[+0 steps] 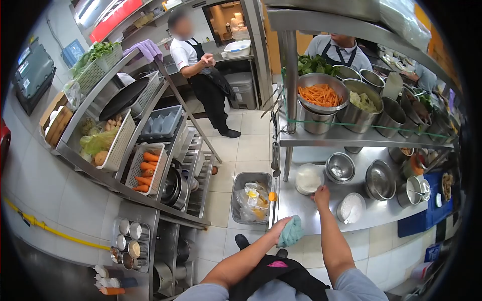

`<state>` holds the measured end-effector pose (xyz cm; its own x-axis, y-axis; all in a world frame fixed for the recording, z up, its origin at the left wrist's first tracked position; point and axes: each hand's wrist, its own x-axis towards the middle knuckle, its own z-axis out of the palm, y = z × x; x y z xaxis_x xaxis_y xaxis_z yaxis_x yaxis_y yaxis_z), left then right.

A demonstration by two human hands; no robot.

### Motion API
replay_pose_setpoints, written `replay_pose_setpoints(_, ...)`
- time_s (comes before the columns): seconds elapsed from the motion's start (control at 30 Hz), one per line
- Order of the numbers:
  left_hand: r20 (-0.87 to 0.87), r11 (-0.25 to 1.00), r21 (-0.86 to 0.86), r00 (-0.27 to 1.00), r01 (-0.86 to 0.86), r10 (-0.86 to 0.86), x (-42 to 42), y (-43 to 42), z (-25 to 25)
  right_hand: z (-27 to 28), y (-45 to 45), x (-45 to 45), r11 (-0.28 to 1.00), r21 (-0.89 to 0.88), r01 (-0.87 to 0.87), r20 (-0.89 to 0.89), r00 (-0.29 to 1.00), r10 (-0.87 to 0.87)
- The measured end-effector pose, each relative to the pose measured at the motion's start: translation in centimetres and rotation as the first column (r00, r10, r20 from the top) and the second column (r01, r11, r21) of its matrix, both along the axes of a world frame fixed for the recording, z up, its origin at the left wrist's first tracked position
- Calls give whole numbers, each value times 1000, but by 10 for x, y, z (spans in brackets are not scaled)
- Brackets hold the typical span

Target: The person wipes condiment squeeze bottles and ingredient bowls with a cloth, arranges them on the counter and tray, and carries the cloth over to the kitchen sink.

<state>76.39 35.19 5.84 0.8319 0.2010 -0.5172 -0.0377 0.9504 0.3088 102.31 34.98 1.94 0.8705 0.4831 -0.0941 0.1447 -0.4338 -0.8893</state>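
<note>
A folded green cloth (292, 232) is gripped in my left hand (279, 229), in front of the steel counter's edge. My right hand (321, 196) reaches over the counter (291, 210), its fingers closed at the near right rim of a round tub (308, 179) with white contents. Just right of that hand stands a white container (351, 208) of white powder with a utensil in it. Steel bowls (340, 168) sit behind and to the right.
Shredded carrots (320, 95) fill a bowl on the shelf above the counter. A grey waste bin (236, 200) stands at the counter's left end. The left rack holds a basket of carrots (147, 170). One person (201, 75) stands behind the rack, another (346, 55) beyond the shelf.
</note>
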Motion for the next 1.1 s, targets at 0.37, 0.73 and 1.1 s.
replay_pose_setpoints(0.37,125,999,-8,991,-49,50,-40,25,-12,164,-110,-20,942,306,-136,-393,884,255)
replay_pose_setpoints(0.73,157,998,3,986,-60,58,-47,30,-12,117,-251,77,924,139,357,-4,933,-360)
replay_pose_setpoints(1.1,170,998,-6,983,-67,68,-48,23,2,11,-303,125,926,7,378,390,851,-351)
